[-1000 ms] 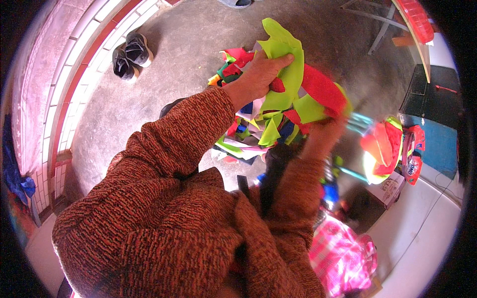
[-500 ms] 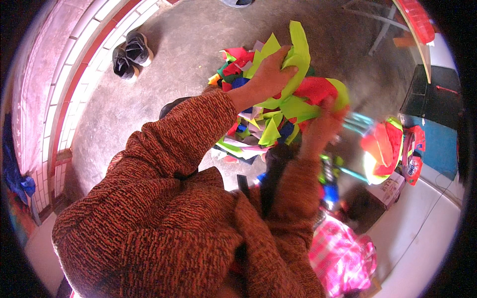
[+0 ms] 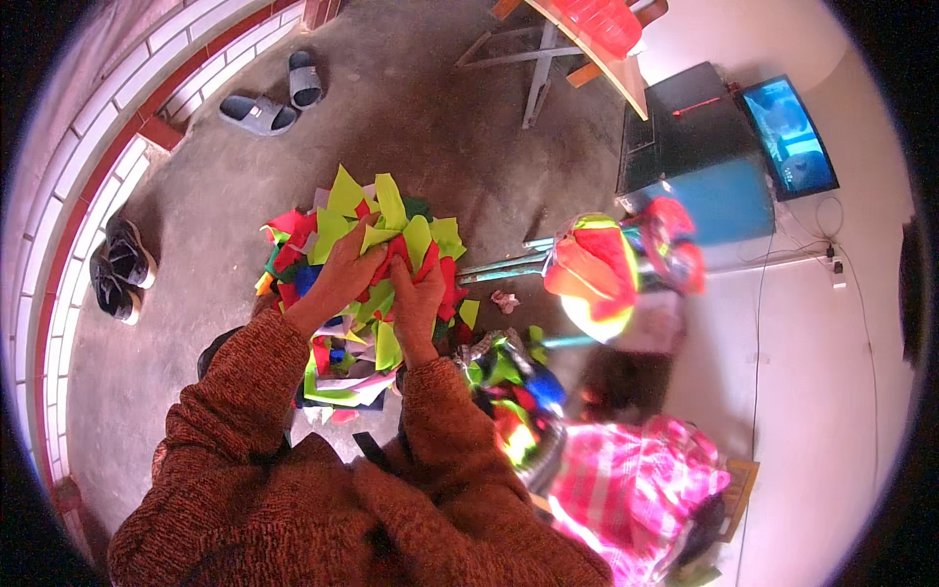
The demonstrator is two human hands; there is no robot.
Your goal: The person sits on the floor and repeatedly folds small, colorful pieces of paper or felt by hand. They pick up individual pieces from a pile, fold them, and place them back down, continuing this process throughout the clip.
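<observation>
My left hand (image 3: 340, 278) and my right hand (image 3: 417, 305) are close together over a heap of coloured cloth scraps (image 3: 286, 256) low in front of me. The fingers of my left hand are closed on a yellow-green cloth piece (image 3: 376, 236). Right beside them, my right hand pinches a red cloth piece (image 3: 397, 252) lying against more yellow-green cloth. Pointed yellow-green pieces (image 3: 389, 201) stick up just beyond my fingertips. Red, blue, green, white and grey scraps show around and below my wrists. Cloth covers some of the fingertips.
At right, an orange, red and yellow cloth bundle (image 3: 597, 274) sits by turquoise bars (image 3: 504, 264). Nearer are a container of bright scraps (image 3: 514, 386) and pink checked cloth (image 3: 626, 484). Sandals (image 3: 258, 115), dark shoes (image 3: 123, 269), a table (image 3: 611, 73) and a lit screen (image 3: 787, 137) stand farther out.
My hands have come together over the heap; before, my left hand raised a yellow-green piece and my blurred right hand held red and yellow-green cloth. The view has swung right.
</observation>
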